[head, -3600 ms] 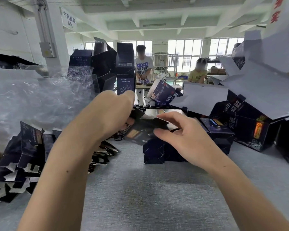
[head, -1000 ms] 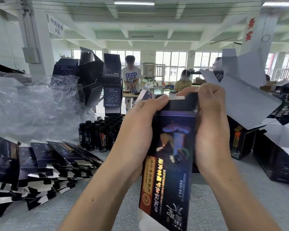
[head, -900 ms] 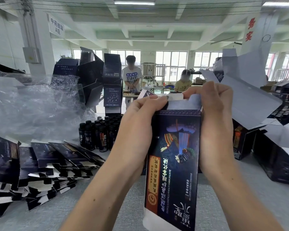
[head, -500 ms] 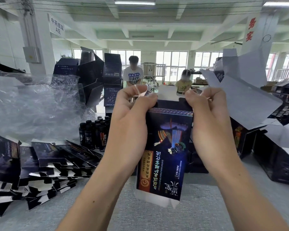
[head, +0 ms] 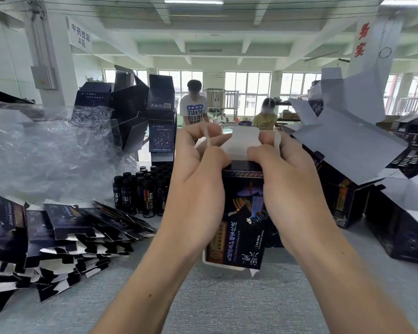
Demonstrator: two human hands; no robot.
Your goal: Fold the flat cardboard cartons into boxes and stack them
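I hold a dark printed carton (head: 244, 213) upright above the grey table, opened into a box shape. My left hand (head: 198, 179) grips its upper left side, fingers pinching a white side flap. My right hand (head: 290, 184) grips the upper right side and pinches the other side flap. Both thumbs press on the white top flap (head: 241, 143) between them. The carton's lower end hangs open, white edges showing. A pile of flat cartons (head: 58, 232) lies at the left.
Folded open boxes (head: 377, 189) are heaped at the right, more stand stacked at back left (head: 140, 112). Small dark bottles (head: 140, 191) stand behind the pile. Crumpled plastic film (head: 46, 150) fills the left. Two people work at a far table. Grey table (head: 227, 304) lies below.
The carton went from folded work low on the table to being raised upright. In the last second it moved away from me and both hands shifted onto its top flaps, bending the white flap inward.
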